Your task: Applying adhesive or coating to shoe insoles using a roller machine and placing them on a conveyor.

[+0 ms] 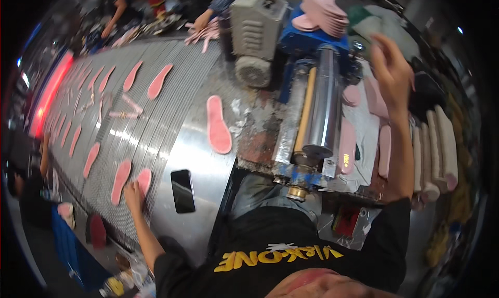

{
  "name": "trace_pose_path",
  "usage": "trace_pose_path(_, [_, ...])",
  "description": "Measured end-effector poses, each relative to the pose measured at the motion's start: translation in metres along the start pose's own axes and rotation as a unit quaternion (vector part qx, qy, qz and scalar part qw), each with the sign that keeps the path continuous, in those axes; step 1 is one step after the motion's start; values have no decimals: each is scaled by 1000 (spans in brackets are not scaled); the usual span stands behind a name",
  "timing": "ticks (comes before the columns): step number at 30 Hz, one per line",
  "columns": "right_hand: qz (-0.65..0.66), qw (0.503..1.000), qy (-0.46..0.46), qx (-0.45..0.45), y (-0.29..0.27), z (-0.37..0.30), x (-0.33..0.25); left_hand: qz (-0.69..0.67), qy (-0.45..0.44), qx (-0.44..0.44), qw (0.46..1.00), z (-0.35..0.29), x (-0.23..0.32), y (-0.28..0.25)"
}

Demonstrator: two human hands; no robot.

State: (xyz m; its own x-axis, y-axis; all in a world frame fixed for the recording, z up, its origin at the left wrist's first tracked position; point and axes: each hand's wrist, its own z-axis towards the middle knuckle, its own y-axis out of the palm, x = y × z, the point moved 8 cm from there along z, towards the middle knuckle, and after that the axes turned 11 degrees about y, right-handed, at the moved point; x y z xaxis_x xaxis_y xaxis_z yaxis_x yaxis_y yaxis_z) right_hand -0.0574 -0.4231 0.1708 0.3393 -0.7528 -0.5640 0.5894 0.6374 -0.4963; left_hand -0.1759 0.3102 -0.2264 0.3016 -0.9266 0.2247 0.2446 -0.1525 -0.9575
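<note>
My left hand (133, 193) is at the near end of a grey conveyor belt (148, 124), its fingers closed on the edge of a pink insole (145, 179). Another pink insole (120, 182) lies just left of it on the belt. My right hand (391, 72) is raised at the right, fingers stretched out and slightly blurred, with nothing seen in it. Below that hand lie pink insoles (347, 144) on a pale sheet, next to the shiny metal roller (323, 108). One more insole (218, 125) rests on the metal surface between belt and roller machine.
A black phone (182, 191) lies on the metal plate near me. Behind the roller are a grey motor housing (257, 25) and a stack of pink insoles (323, 12). Rolled pale material (439, 147) stands at the right. Co-workers, one with a hand (202, 20) on pink strips, are around the belt.
</note>
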Motion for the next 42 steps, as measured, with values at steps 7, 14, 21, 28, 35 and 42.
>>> trace_pose_path(7, [-326, 944, -22, -49, 89, 126, 31, -81, 18, 41, 996, -35, 28, -3])
trace_pose_path(14, [-320, 927, -119, -155, 119, 183, 101, -137, 65, 20, 988, -58, 34, 2])
trace_pose_path(21, [-131, 986, -35, -94, 97, 234, 166, -187, 11, -5, 982, -62, 48, -5])
trace_pose_path(28, [340, 929, 148, 2, -13, 139, 155, -173, 81, 26, 981, -68, 49, 6])
trace_pose_path(35, [445, 823, 334, 108, -110, -76, 216, -139, 71, -18, 988, -23, 119, -29])
trace_pose_path(42, [272, 894, 353, 51, -52, -108, 191, -417, 496, -111, 754, 41, 468, -121])
